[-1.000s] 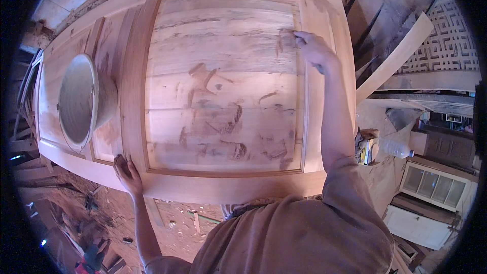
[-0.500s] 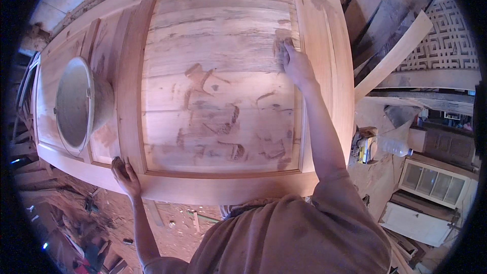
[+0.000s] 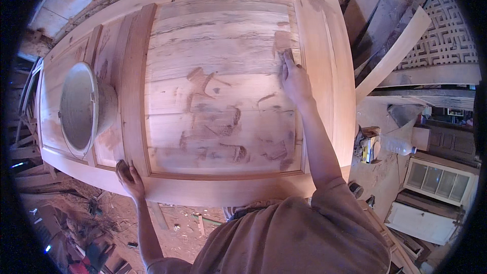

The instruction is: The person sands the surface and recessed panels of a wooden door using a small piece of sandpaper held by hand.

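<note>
A large pale wooden panelled door (image 3: 329, 96) lies flat in front of me. Brown paste-like smears (image 3: 238, 116) mark its big middle panel, whose grain shows dark cracks. My right hand (image 3: 297, 81) is closed, with its fingertips pressed down near that panel's right edge, just below a brown patch (image 3: 282, 40). Something small and dark shows at those fingertips, too hidden to name. At the near edge of the door, my left hand (image 3: 132, 181) is closed round a dark brown lump (image 3: 122, 166). Left of it, a grey bucket (image 3: 104, 104) leans tilted on the door.
Wooden boards (image 3: 390, 56) and a patterned lattice panel (image 3: 446, 40) lean at the right. Farther down that side are a clear plastic bottle (image 3: 398, 145), a small glazed frame (image 3: 436, 177) and a white panel (image 3: 421, 222). Scrap wood and shavings (image 3: 177, 223) litter the floor.
My right hand has slid a little toward me along the panel, uncovering more of the brown patch. The left hand keeps its place at the door's near edge.
</note>
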`<control>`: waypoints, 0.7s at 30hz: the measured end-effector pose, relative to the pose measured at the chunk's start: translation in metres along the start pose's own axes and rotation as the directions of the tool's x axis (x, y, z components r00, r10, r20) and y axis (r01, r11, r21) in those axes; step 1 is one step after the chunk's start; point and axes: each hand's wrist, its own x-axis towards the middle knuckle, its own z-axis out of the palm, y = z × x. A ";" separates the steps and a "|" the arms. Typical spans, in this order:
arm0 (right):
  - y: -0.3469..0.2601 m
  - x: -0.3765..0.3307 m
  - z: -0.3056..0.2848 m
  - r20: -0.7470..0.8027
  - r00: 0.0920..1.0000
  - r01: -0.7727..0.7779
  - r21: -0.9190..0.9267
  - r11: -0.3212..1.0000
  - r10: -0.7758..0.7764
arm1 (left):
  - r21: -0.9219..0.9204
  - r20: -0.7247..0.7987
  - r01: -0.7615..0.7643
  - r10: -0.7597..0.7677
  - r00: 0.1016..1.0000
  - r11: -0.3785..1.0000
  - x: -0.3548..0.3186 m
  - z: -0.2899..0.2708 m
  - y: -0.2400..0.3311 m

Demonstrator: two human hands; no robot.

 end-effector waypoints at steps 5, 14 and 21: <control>0.007 0.036 0.009 0.021 1.000 -0.007 0.019 1.000 0.006 | 0.053 0.014 -0.021 0.020 1.000 0.998 0.002 -0.002 0.006; -0.011 0.102 -0.087 0.435 0.900 -0.021 -0.002 1.000 0.020 | -0.006 0.004 0.020 -0.019 1.000 1.000 0.001 -0.004 0.013; 0.006 0.129 -0.040 0.209 0.978 -0.001 0.018 1.000 -0.003 | -0.013 -0.001 0.011 -0.011 1.000 1.000 0.000 -0.001 0.002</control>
